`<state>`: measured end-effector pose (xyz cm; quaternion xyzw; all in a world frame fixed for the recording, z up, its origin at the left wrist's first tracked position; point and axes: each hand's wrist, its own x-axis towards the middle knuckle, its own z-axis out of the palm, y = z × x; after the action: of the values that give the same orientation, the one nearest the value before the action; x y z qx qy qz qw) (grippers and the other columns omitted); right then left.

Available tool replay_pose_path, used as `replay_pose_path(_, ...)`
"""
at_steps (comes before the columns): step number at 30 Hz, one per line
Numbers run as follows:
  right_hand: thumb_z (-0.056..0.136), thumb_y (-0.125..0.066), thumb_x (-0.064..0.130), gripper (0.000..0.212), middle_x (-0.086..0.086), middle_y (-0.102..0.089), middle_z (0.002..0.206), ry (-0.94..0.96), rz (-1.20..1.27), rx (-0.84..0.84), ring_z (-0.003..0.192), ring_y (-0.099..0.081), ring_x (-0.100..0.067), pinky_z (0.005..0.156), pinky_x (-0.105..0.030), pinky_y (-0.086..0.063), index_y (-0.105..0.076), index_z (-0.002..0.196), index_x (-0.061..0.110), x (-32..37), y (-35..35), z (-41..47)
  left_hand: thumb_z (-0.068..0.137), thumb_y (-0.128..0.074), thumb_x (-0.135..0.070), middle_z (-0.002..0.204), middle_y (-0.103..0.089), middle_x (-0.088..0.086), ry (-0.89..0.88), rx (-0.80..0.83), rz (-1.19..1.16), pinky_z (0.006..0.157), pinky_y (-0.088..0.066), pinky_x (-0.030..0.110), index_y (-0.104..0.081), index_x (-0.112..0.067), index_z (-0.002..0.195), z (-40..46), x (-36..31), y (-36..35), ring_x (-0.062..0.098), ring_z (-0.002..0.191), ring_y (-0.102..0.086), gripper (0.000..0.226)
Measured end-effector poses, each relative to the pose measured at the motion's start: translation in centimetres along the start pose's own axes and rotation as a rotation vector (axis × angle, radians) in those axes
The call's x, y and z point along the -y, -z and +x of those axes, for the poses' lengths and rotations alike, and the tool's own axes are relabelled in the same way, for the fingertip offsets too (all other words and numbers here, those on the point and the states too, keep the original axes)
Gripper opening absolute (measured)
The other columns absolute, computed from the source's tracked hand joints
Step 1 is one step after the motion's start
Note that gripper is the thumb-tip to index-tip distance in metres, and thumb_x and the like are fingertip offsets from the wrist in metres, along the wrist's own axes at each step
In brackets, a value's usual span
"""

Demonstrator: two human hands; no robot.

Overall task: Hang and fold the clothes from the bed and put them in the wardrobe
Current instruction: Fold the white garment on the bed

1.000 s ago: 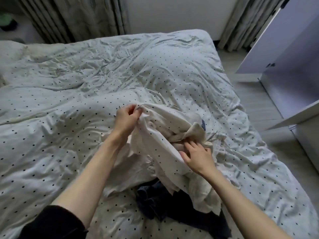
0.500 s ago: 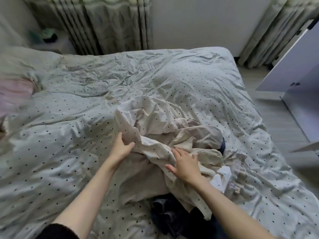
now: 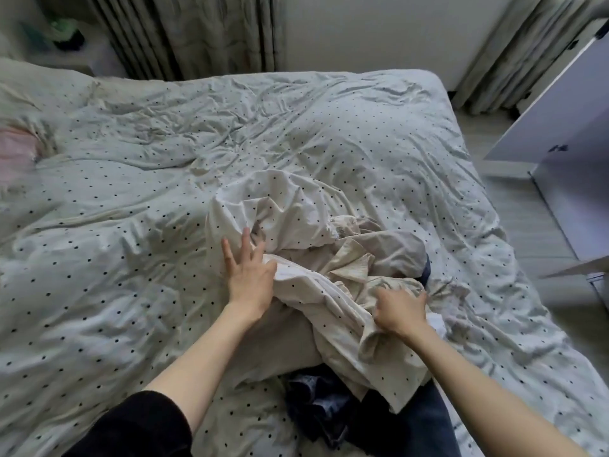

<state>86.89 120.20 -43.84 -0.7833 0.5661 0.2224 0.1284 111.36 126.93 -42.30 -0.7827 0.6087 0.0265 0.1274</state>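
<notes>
The right hand's [image 3: 400,313] fingertips are buried in the cream dotted garment [image 3: 346,311], so its grip on the cloth cannot be made out. A dark blue garment [image 3: 333,413] at the bottom centre lies partly under the cream cloth and runs off the lower edge. At the upper left, a green object [image 3: 64,29] is too blurred to identify. At the left edge, a pink patch [image 3: 14,153] is blurred and cut off. The wardrobe door [image 3: 560,110] is cropped by the right edge.

Wide rumpled dotted duvet [image 3: 131,258] lies bare left & beyond the cream clothes heap [image 3: 329,258]; dark garments [image 3: 329,410] block the near edge; open wardrobe door [image 3: 560,110] crowds the floor strip [image 3: 527,225] at right.
</notes>
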Motion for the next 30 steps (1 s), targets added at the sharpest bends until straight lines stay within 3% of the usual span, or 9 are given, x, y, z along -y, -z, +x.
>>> replay_pose_path(4, 0.095, -0.038, 0.032, 0.034, -0.002, -0.060, 0.123, 0.084, 0.140, -0.087, 0.116, -0.053, -0.024, 0.106, -0.053, -0.021, -0.050, 0.123, 0.019, 3.1, 1.6, 2.2, 0.094, -0.041, -0.014, 0.124, -0.056, 0.003, 0.009, 0.032, -0.132, 0.115, -0.004, 0.045, -0.061, -0.021, 0.111, -0.2, 0.4, -1.4, 0.025, 0.132, -0.033, 0.028)
replay_pose_path(6, 0.095, -0.041, 0.035, 0.046, -0.006, -0.052, 0.134, 0.118, 0.226, -0.132, 0.123, -0.047, -0.026, 0.104, -0.049, -0.026, -0.037, 0.138, 0.019, 4.7, 2.7, 3.5, 0.093, -0.044, -0.013, 0.114, -0.061, 0.003, 0.000, 0.067, -0.302, 0.103, -0.029, 0.032, -0.062, -0.018, 0.106, -1.9, 0.7, -2.3, 0.023, 0.114, -0.048, 0.023)
replay_pose_path(8, 0.094, -0.049, 0.036, 0.059, -0.008, -0.040, 0.143, 0.171, 0.336, -0.207, 0.129, -0.041, -0.027, 0.101, -0.050, -0.033, -0.025, 0.144, 0.016, 6.8, 4.3, 5.1, 0.094, -0.048, -0.019, 0.109, -0.064, 0.003, -0.047, 0.167, -0.478, 0.087, -0.044, 0.034, -0.062, -0.016, 0.102, -3.5, 1.4, -2.6, 0.024, 0.103, -0.056, 0.017)
replay_pose_path(11, 0.091, -0.056, 0.037, 0.077, -0.006, -0.018, 0.156, 0.272, 0.387, -0.304, 0.142, -0.022, -0.026, 0.108, -0.050, -0.029, -0.010, 0.150, 0.016, 10.6, 7.1, 7.9, 0.094, -0.051, -0.026, 0.105, -0.067, 0.000, -0.078, 0.141, -0.620, 0.081, -0.049, 0.037, -0.065, -0.017, 0.103, -3.9, 3.2, -1.9, 0.023, 0.100, -0.061, 0.019)
replay_pose_path(16, 0.093, -0.051, 0.036, 0.082, -0.001, 0.008, 0.159, 0.526, 0.072, -0.298, 0.146, 0.006, -0.025, 0.114, -0.058, -0.006, 0.008, 0.150, 0.031, 16.6, 10.6, 12.5, 0.090, -0.056, -0.007, 0.109, -0.065, 0.005, 0.067, -0.241, -0.773, 0.081, -0.043, 0.024, -0.067, -0.008, 0.108, -2.2, 6.2, 0.6, 0.022, 0.100, -0.062, 0.021)
replay_pose_path(20, 0.092, -0.051, 0.029, 0.063, -0.006, -0.019, 0.155, 0.557, -0.064, -0.147, 0.139, -0.026, -0.030, 0.108, -0.060, -0.019, -0.020, 0.147, 0.031, 17.8, 9.7, 14.1, 0.093, -0.053, -0.013, 0.132, -0.049, 0.005, 0.196, -0.186, -0.873, 0.098, -0.029, 0.018, -0.052, -0.010, 0.128, -1.3, 7.5, 0.5, 0.017, 0.121, -0.047, 0.035)
replay_pose_path(23, 0.092, -0.042, 0.014, 0.026, -0.007, -0.054, 0.115, 0.545, -0.020, -0.182, 0.110, -0.055, -0.027, 0.100, -0.049, -0.029, -0.059, 0.112, 0.018, 17.1, 8.7, 13.2, 0.094, -0.054, -0.022, 0.142, -0.038, 0.004, 0.272, -0.121, -0.905, 0.104, -0.024, 0.020, -0.040, -0.011, 0.138, -0.6, 7.7, -0.2, 0.017, 0.131, -0.036, 0.047)
replay_pose_path(25, 0.091, -0.043, 0.013, 0.024, -0.003, -0.056, 0.101, 0.583, 0.033, -0.220, 0.095, -0.059, -0.025, 0.095, -0.040, -0.031, -0.065, 0.099, 0.016, 16.0, 7.4, 11.9, 0.093, -0.055, -0.026, 0.147, -0.033, 0.005, 0.304, -0.126, -0.946, 0.107, -0.020, 0.022, -0.035, -0.011, 0.141, 0.3, 7.5, -0.4, 0.018, 0.136, -0.030, 0.054)
replay_pose_path(30, 0.088, -0.050, 0.024, 0.022, 0.003, -0.061, 0.102, 0.568, 0.059, -0.259, 0.097, -0.059, -0.022, 0.089, -0.034, -0.024, -0.070, 0.098, 0.024, 10.9, 2.6, 6.6, 0.086, -0.060, -0.043, 0.159, -0.007, 0.003, 0.344, 0.001, -1.018, 0.118, -0.013, 0.039, -0.005, -0.019, 0.151, 3.5, 6.1, -0.6, 0.018, 0.145, -0.008, 0.088)
